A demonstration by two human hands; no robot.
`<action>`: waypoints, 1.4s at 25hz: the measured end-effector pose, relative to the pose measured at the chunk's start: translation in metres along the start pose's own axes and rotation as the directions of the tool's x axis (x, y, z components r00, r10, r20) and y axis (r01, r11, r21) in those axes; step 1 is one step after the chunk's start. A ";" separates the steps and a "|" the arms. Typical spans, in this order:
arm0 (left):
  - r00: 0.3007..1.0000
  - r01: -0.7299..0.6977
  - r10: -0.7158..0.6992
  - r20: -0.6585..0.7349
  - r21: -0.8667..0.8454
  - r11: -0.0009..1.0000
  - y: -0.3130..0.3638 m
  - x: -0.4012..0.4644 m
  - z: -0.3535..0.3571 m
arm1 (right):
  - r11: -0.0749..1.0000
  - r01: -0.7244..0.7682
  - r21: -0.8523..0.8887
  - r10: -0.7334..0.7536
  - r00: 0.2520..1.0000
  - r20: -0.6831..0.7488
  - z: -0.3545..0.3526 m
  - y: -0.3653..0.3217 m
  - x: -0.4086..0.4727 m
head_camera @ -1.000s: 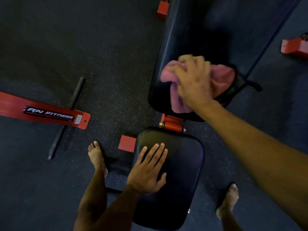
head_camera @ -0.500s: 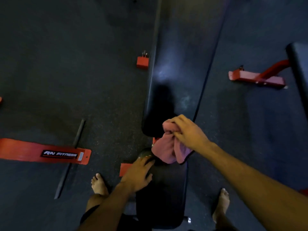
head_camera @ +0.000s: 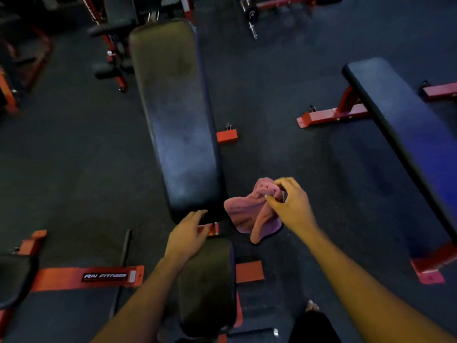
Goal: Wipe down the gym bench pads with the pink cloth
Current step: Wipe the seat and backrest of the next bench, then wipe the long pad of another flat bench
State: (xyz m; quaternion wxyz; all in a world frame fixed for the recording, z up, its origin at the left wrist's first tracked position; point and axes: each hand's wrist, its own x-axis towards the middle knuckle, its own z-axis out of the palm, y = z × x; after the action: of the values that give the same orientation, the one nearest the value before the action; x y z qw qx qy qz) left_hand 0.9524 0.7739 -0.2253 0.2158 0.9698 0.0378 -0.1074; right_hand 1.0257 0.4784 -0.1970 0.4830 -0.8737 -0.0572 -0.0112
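Above dark flooring, right hand pinches pink cloth; left hand hovers relaxed.

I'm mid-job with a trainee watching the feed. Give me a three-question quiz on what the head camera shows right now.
1. True or false: the pink cloth lies flat on the long back pad.
2. Which hand pinches the cloth? A) left hand B) right hand C) both
3. Fill in: the left hand's fingers reach toward the near end of the ____ pad, above the red hinge.

Key:
1. False; it hangs bunched from the hand, beside the pad's near end.
2. B
3. long back; whether they touch it cannot be told. The seat pad is nearer the camera.
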 end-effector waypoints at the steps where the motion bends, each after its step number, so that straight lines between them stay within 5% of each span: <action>1: 1.000 0.000 0.000 -0.025 0.001 1.000 0.034 -0.007 0.002 | 1.000 -0.008 0.014 0.008 1.000 -0.019 -0.032 0.006 -0.005; 11: 0.907 -0.400 0.407 0.111 -0.080 0.913 0.260 -0.005 0.031 | 0.967 -0.215 -0.135 0.170 0.944 -0.282 -0.249 0.020 -0.113; 20: 0.675 -0.647 0.719 0.164 -0.338 0.684 0.291 -0.105 0.049 | 0.898 -0.431 -0.088 0.292 0.733 -0.615 -0.258 -0.029 -0.295; 24: 0.562 -0.435 0.742 0.366 -0.633 0.641 0.322 -0.143 0.077 | 0.895 -0.433 0.107 0.393 0.651 -0.650 -0.266 -0.033 -0.348; 28: 0.585 -0.037 0.621 0.523 -0.747 0.664 0.378 -0.157 0.118 | 0.865 -0.406 0.296 0.490 0.554 -0.673 -0.315 -0.002 -0.388; 30: 0.478 0.135 0.600 0.642 -0.728 0.672 0.418 -0.163 0.136 | 0.846 -0.419 0.330 0.522 0.531 -0.667 -0.344 0.023 -0.405; 32: 0.400 0.222 0.606 0.687 -0.715 0.663 0.462 -0.171 0.147 | 0.831 -0.436 0.345 0.548 0.539 -0.640 -0.373 0.042 -0.413; 35: 0.390 0.240 0.632 0.669 -0.737 0.632 0.525 -0.173 0.160 | 0.840 -0.472 0.268 0.523 0.574 -0.630 -0.423 0.060 -0.414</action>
State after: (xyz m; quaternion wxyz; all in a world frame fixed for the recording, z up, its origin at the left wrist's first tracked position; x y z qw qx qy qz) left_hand 0.8165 0.2261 -0.1122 0.5867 0.5650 -0.1750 -0.5531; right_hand 0.6359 0.0518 -0.0532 0.4829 -0.7693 0.3712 -0.1928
